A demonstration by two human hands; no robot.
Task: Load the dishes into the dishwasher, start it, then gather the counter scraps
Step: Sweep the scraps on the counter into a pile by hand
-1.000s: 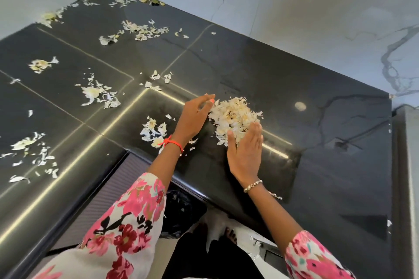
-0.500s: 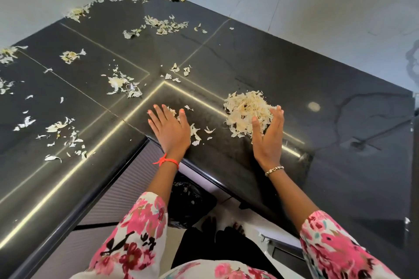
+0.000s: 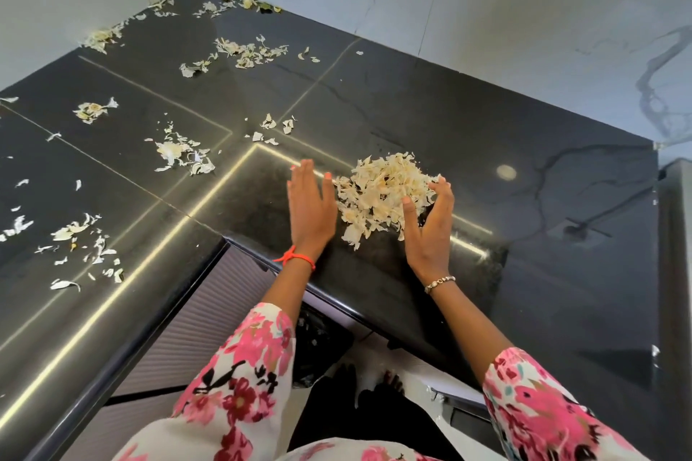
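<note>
The left grip (image 3: 310, 213) is spread flat, fingers straight and close together. It stands on the counter (image 3: 412, 105) just beside the left edge of the pile (image 3: 382, 183) and holds nothing. The right grip (image 3: 428, 228) is loosely cupped against the pile's near right side, thumb in among the flakes and fingertips curving round the far edge; it looks like a cradle, not a clamp, with nothing pinched. Between the two sits the heap of pale, papery peelings (onion or garlic skin, by the look of it), near the counter's front edge. These will likely weigh almost nothing, crumple and flake when squeezed, and slide easily on the glossy black stone, so a pinch would shed bits. The better hold is probably both palms pressed in low from opposite sides and scooped under the base, lifted gently so air does not scatter the top. Further out, smaller scraps lie unswept: a cluster (image 3: 183, 155) to the left, another (image 3: 249, 52) toward the back wall, some (image 3: 80, 236) at the near left, and more in the corner (image 3: 99, 37).
</note>
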